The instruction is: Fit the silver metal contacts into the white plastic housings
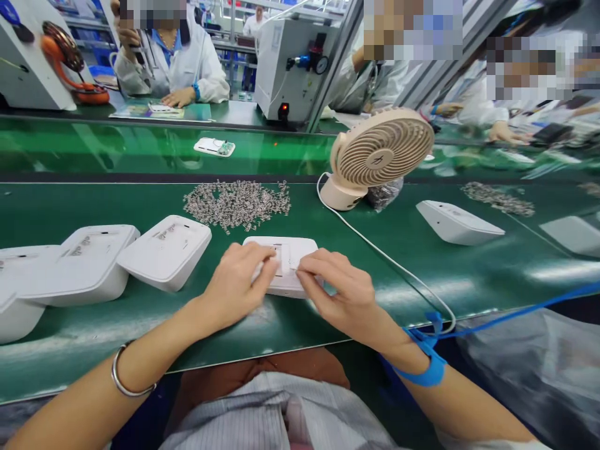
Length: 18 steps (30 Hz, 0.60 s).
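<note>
The person's left hand (241, 284) lies curled over the near left part of a white housing (291, 250), which sits flat on the green desk (56, 206) directly in front of the body. The fingers are bent down onto its top and the thumb is at its edge, steadying it. The right hand (344, 294) has thumb and forefinger pinched narrow at the recess in the middle of the housing. Whether a small piece sits between them cannot be told. This one housing appears to be mid-work. Three more housings (166, 250) stand in a row just to its left, close together, and nothing shows whether they are finished or waiting. Two housings lie well apart on the right (457, 222), the farther one cut off by the picture's edge, so six are in view on the desk. The heap of small metal parts (237, 203) beyond the hands looks large and barely used, which suggests much work remains. A second, thinner heap (499, 199) lies far right. One desk fan (379, 156) stands between the heaps, with its one white cable (389, 262) running toward the near edge. One open unit (214, 147) rides the belt (117, 150) behind. A blue strap (429, 369) circles the right wrist.
</note>
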### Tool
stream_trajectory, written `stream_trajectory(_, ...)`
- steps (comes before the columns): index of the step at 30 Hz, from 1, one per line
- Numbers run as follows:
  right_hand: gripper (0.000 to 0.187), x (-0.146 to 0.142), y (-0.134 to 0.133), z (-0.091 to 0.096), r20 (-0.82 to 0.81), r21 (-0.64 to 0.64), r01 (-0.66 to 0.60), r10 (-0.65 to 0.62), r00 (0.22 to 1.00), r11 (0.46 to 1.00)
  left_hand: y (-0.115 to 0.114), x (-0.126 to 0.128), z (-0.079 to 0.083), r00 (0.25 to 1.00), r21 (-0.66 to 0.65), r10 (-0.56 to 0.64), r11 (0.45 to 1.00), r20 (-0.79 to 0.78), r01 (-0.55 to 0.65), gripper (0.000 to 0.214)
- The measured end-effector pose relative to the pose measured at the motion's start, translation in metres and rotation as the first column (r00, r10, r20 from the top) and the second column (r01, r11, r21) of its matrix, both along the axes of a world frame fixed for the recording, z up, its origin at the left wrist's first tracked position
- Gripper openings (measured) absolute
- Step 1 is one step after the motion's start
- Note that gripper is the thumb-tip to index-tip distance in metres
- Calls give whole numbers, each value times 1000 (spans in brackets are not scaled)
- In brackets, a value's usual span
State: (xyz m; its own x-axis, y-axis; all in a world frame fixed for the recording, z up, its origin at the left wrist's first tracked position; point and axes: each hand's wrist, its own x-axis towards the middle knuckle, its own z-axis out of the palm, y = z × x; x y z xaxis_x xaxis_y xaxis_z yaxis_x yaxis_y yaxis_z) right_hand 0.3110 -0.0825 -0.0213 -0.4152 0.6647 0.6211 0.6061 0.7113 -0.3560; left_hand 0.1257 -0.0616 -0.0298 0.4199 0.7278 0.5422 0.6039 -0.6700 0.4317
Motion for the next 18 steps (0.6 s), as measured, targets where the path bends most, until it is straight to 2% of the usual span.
stream_trajectory(3, 12, 4, -15, 1, -67, -169, -49, 38, 997, 984, 15, -6, -7, 990, -78, 123, 989, -72, -128, 30)
stream_trajectory(6, 14, 9, -28, -3, -48, -321, -149, 141, 989, 935, 25, -9, -11, 967, -178, 117, 971, -227, -159, 41)
stream_trajectory(7, 14, 11, -28, -5, -53, -332, -135, 125, 991, 933, 25, -9, -11, 953, -190, 126, 965, -276, -182, 44)
stream_trajectory(9, 14, 15, -24, -11, -105, -321, -41, 7, 994, 946, 20, -5, -10, 928, -176, 143, 961, -345, -214, 41)
stream_trajectory(10, 12, 17, -20, -14, -152, -321, 4, -56, 987, 947, 15, -2, -9, 923, -154, 116, 971, -367, -184, 35)
stream_trajectory(12, 9, 21, -9, -20, -260, -364, 33, -135, 956, 931, 1, 5, -9, 918, -79, -31, 997, -395, 0, 25)
stream_trajectory(13, 7, 23, -4, -22, -308, -395, 19, -152, 939, 919, -6, 9, -9, 904, -25, -128, 991, -408, 129, 23)
stream_trajectory(15, 6, 26, 3, -26, -364, -443, -7, -173, 915, 896, -18, 14, -10, 887, 129, -201, 952, -416, 276, 21)
stream_trajectory(16, 6, 27, 6, -27, -369, -453, 0, -187, 910, 892, -22, 16, -11, 895, 212, -184, 934, -407, 289, 18)
stream_trajectory(18, 7, 26, 9, -28, -350, -441, 40, -213, 912, 897, -26, 18, -11, 926, 347, -90, 910, -366, 226, 12)
